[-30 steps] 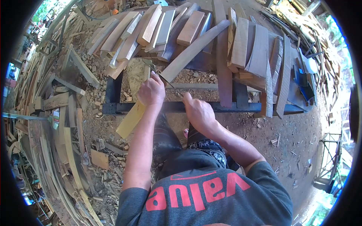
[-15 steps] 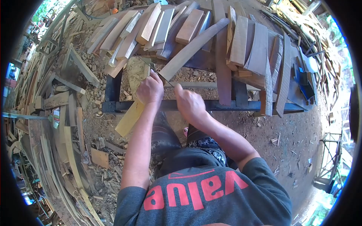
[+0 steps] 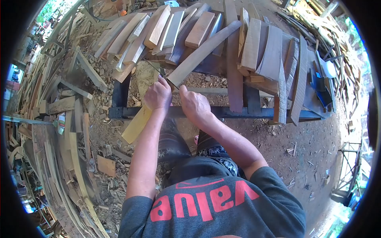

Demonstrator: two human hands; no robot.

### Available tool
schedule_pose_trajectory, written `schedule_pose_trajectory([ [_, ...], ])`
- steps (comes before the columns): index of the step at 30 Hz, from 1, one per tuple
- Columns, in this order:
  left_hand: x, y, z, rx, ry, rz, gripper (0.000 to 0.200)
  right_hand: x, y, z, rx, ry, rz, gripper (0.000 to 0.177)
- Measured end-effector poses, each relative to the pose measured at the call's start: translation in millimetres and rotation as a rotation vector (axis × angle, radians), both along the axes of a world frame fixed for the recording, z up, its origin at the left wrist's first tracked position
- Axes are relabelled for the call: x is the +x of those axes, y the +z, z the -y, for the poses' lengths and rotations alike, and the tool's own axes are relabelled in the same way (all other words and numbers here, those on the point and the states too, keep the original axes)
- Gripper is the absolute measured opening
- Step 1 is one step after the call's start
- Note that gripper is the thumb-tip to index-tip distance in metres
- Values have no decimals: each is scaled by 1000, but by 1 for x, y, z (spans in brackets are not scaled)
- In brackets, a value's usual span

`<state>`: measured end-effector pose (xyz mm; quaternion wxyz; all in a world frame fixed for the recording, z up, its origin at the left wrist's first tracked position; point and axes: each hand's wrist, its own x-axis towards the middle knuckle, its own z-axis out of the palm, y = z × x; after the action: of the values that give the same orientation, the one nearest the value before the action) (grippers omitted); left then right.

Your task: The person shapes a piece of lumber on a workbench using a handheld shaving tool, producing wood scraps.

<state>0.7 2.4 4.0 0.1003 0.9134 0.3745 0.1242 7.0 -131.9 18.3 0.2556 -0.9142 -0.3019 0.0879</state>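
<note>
My left hand [image 3: 158, 96] is closed, its fingertips on a thin dark tool [image 3: 152, 66] that slants from the wood pile down toward my right hand. Close beside it, my right hand [image 3: 196, 106] is curled near the tool's lower end; what its fingers grip is too small to make out. A yellowish board [image 3: 136, 126] slopes down to the left under my left hand. Just beyond both hands is the near end of a long brown board [image 3: 202, 53], which lies slanted across the stacked wood.
Many cut wood pieces [image 3: 200, 29] are piled on a dark metal-framed table [image 3: 184, 112]. More boards [image 3: 250, 49] lie on its right side, near a dark blue object [image 3: 322, 89]. Long slats [image 3: 77, 158] and scraps cover the ground at left.
My right hand has moved slightly left and down, closer to my left hand. My left hand has stayed almost in place. The view has shifted slightly.
</note>
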Motion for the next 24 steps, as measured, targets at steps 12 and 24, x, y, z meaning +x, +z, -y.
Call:
schedule_pose_trajectory([
  [12, 0, 2, 2, -26, 17, -21, 63, 3, -4, -2, 7, 25, 30, 12],
  [24, -1, 5, 3, -85, 8, -17, 64, -3, -1, 11, -58, 26, -6, 15],
])
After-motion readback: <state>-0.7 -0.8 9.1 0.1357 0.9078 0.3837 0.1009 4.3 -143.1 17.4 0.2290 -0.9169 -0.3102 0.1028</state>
